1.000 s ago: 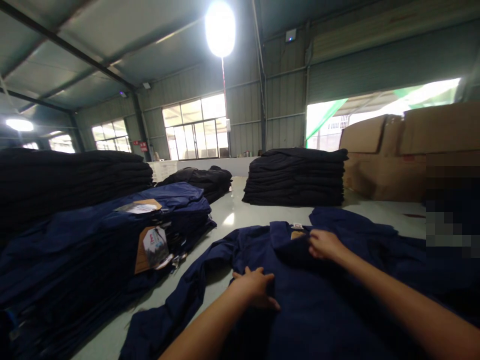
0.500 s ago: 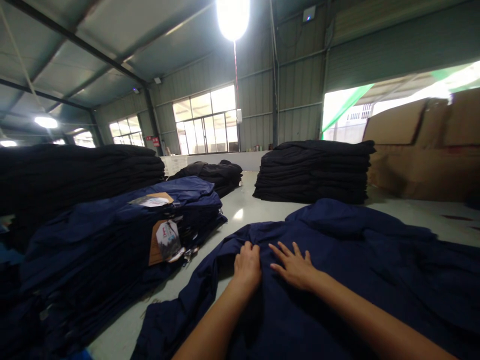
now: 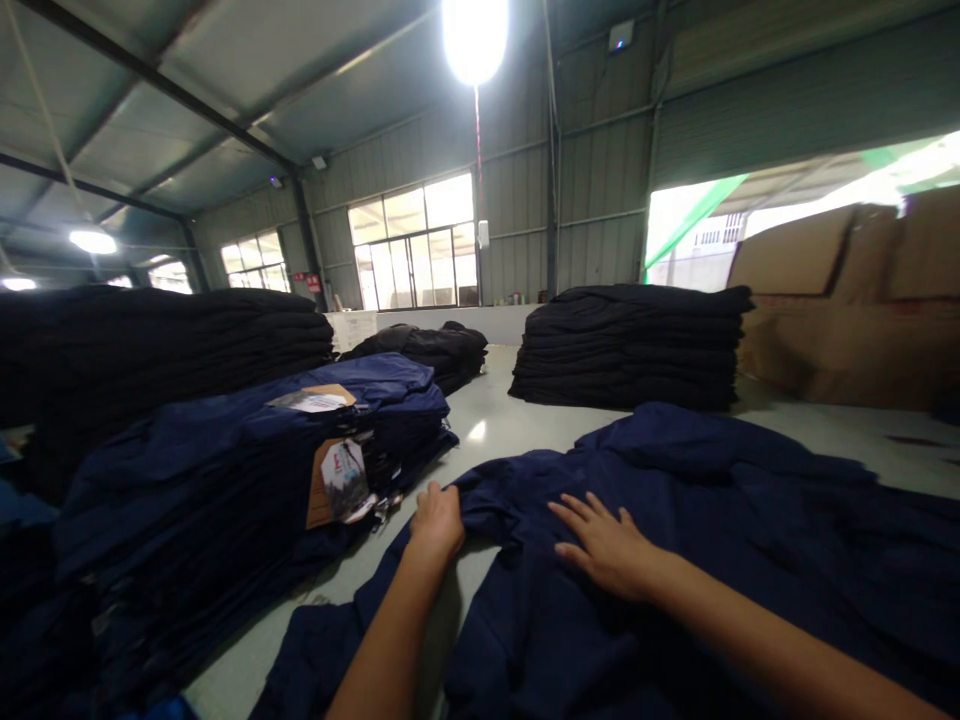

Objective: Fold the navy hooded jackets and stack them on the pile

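A navy blue jacket [image 3: 697, 500] lies spread over the pale table in front of me, its left sleeve stretching toward the lower left. My left hand [image 3: 437, 522] has its fingers curled onto the upper part of that sleeve. My right hand [image 3: 611, 548] rests flat on the jacket's body, fingers spread, holding nothing. Left of the sleeve is a stack of folded navy garments [image 3: 217, 450]. From its edge hang printed cardboard tags [image 3: 341, 482].
A tall black garment stack [image 3: 630, 345] stands beyond the jacket. More black garments [image 3: 165, 330] are piled at the far left, and a smaller black pile [image 3: 427, 350] sits at the back. Large cardboard boxes [image 3: 847, 320] are at the right. Bare tabletop [image 3: 487, 415] shows between the piles.
My left hand has moved left from the jacket's body to its sleeve, and the cloth has shifted, baring more table below it. My right hand stays spread on the jacket, slightly farther right.
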The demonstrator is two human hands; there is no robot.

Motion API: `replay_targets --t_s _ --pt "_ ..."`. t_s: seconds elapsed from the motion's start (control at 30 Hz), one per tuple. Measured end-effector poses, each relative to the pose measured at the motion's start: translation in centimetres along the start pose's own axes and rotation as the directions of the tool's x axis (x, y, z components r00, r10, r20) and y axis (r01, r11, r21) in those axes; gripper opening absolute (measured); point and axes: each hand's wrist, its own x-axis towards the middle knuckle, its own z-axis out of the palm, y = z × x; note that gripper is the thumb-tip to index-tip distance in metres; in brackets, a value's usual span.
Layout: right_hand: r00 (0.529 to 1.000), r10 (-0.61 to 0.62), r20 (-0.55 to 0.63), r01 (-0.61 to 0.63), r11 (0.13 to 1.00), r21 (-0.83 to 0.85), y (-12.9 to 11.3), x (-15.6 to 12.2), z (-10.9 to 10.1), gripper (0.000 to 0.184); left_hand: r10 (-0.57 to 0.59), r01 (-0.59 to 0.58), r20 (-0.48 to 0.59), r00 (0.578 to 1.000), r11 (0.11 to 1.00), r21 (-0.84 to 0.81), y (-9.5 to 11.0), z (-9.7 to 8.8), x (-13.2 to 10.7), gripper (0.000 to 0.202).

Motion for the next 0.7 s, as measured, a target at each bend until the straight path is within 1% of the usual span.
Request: replay_targets --t_s 0.03,0.07,0.13,0.17,0.2,0.23,0.3,0.33,0.37,0.4,0.43,0.47,0.5,0.53,0.57,0.6,0.63,0.67,0.7 --pt "0.999 -0.032 -0.030 0.032 0.999 0.014 -0.7 0.5 0.3 0.063 -0.068 0.069 -0.011 0.998 0.997 0.038 -0.2 0.0 0.1 0.055" --pt "0.998 -0.061 -0.034 0.061 0.998 0.025 -1.4 1.0 0.9 0.062 -0.132 0.132 -0.007 0.991 0.990 0.051 -0.4 0.0 0.2 0.068" --pt "0.995 -0.095 0.006 0.094 0.994 0.050 -2.3 2.0 2.1 0.060 -0.230 0.229 0.018 0.973 0.972 0.060 -1.0 0.2 0.5 0.093" --pt "0.994 -0.104 0.028 0.102 0.993 0.061 -2.5 2.4 2.8 0.060 -0.258 0.256 0.026 0.966 0.965 0.061 -1.3 0.3 0.8 0.095" --pt "0.993 -0.109 0.037 0.106 0.992 0.070 -2.6 2.6 3.3 0.060 -0.273 0.271 0.027 0.962 0.961 0.058 -1.6 0.3 1.0 0.089" --pt "0.993 -0.113 0.031 0.110 0.991 0.078 -2.7 2.8 3.8 0.060 -0.278 0.276 0.020 0.960 0.960 0.053 -1.9 0.3 1.2 0.075" --pt "0.993 -0.122 -0.006 0.122 0.987 0.103 -2.5 2.8 4.4 0.061 -0.268 0.269 -0.031 0.963 0.962 0.037 -2.1 0.1 1.4 0.044" --pt "0.992 -0.126 -0.019 0.128 0.983 0.131 -2.3 2.8 4.5 0.061 -0.255 0.258 -0.072 0.964 0.966 0.030 -1.9 0.0 1.4 0.037" --pt "0.992 -0.125 -0.034 0.129 0.975 0.180 -2.0 2.8 4.5 0.063 -0.242 0.246 -0.117 0.963 0.969 0.026 -1.7 -0.1 1.4 0.038" --pt "0.991 -0.120 -0.063 0.132 0.959 0.250 -1.7 2.8 4.4 0.065 -0.202 0.209 -0.174 0.964 0.978 0.018 -1.2 -0.2 1.2 0.042" --pt "0.987 -0.111 -0.119 0.145 0.931 0.336 -1.3 2.9 4.1 0.068 -0.120 0.125 -0.236 0.964 0.992 0.006 -0.7 -0.2 1.1 0.048" --pt "0.975 -0.091 -0.205 0.173 0.886 0.430 -0.9 3.0 3.7 0.070 0.010 -0.011 -0.293 0.956 1.000 -0.002 0.0 -0.1 0.8 0.053" --pt "0.949 -0.054 -0.312 0.218 0.826 0.520 -0.3 3.1 3.1 0.072 0.184 -0.195 -0.329 0.926 0.981 0.001 0.8 0.2 0.5 0.058" --pt "0.905 0.000 -0.424 0.277 0.758 0.591 0.3 3.2 2.3 0.072 0.384 -0.403 -0.335 0.861 0.915 0.013 1.6 0.6 0.1 0.062" --pt "0.847 0.067 -0.527 0.341 0.692 0.636 1.0 3.3 1.4 0.073 0.577 -0.599 -0.301 0.759 0.800 0.022 2.4 1.2 -0.4 0.064" --pt "0.782 0.140 -0.607 0.398 0.638 0.660 1.8 3.2 0.4 0.072 0.733 -0.750 -0.229 0.641 0.661 0.014 3.3 1.8 -0.9 0.063" --pt "0.721 0.210 -0.660 0.438 0.601 0.669 2.5 3.0 -0.6 0.071 0.834 -0.843 -0.133 0.535 0.538 -0.016 4.1 2.5 -1.4 0.060" --pt "0.672 0.261 -0.693 0.461 0.584 0.668 3.1 2.7 -1.5 0.071 0.894 -0.895 -0.043 0.446 0.443 -0.059 4.9 3.3 -1.8 0.054" --pt "0.643 0.292 -0.708 0.466 0.586 0.664 3.6 2.4 -2.4 0.070 0.925 -0.920 0.025 0.378 0.378 -0.103 5.5 3.9 -2.2 0.048"
